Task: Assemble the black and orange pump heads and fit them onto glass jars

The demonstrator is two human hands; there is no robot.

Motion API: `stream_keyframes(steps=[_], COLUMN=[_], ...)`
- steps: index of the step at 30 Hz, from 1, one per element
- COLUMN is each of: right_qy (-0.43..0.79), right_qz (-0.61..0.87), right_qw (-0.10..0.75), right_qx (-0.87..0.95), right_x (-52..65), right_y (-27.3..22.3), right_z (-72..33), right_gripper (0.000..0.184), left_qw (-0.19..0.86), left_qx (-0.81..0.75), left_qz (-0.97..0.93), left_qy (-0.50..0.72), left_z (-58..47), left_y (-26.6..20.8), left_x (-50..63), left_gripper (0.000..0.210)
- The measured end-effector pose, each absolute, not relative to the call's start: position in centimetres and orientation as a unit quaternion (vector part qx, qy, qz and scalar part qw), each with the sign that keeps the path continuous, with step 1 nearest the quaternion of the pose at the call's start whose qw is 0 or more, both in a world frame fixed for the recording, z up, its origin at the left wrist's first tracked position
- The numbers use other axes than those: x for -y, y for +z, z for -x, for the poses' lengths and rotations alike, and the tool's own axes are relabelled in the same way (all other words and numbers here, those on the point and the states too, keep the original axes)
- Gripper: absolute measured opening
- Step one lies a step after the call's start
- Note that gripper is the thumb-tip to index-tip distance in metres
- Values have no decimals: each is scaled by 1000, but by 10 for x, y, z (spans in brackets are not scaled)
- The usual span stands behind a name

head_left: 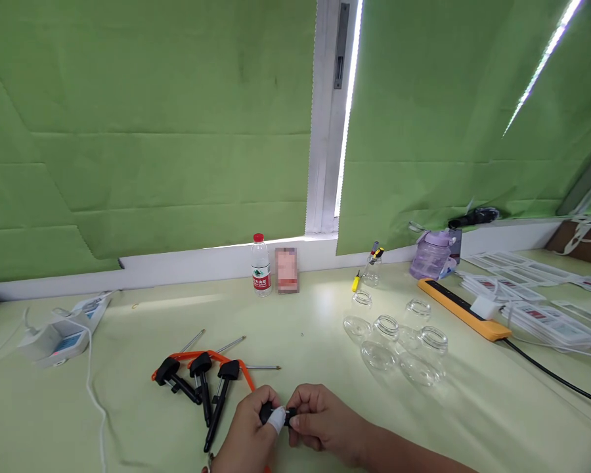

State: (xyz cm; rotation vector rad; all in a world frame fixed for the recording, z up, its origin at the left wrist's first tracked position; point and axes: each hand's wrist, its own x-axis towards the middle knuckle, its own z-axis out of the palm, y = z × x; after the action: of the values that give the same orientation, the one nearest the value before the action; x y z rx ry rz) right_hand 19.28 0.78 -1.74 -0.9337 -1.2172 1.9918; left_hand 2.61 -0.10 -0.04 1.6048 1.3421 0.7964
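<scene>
I can't read any words or numbers with certainty from here. On the bottle, I make out a label with a dark mountain-like emblem above white characters on a red band, too small for me to spell out. The printed sheets carry red patches and tiny markings, and the upright panel is pixelated.

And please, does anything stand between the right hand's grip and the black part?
Nothing visible: the right hand has the black part in its grip. The left hand hides some of it from view.
</scene>
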Motion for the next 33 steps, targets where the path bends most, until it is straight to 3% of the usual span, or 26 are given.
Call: stream_keyframes(steps=[10,15,23,27,33], right_qy=[740,706,628,591,657], right_qz=[338,355,403,436,439], right_qw=[265,250,399,433,432], right_qx=[518,559,533,523,434], right_x=[-2,-2,-4,-1,7], right_y=[-6,-8,-1,2,-12], right_z=[-191,-193,-181,-178,-167], right_gripper=[39,37,37,40,48], left_qw=[435,413,235,139,86], left_qx=[-488,-484,-548,-562,-580], left_qz=[-691,-698,-759,-779,-784], left_qy=[310,329,262,239,205], left_z=[-24,-20,-25,-36,-46], left_y=[16,13,14,1,-19], left_x=[8,11,10,17,19], left_gripper=[9,36,85,103,87])
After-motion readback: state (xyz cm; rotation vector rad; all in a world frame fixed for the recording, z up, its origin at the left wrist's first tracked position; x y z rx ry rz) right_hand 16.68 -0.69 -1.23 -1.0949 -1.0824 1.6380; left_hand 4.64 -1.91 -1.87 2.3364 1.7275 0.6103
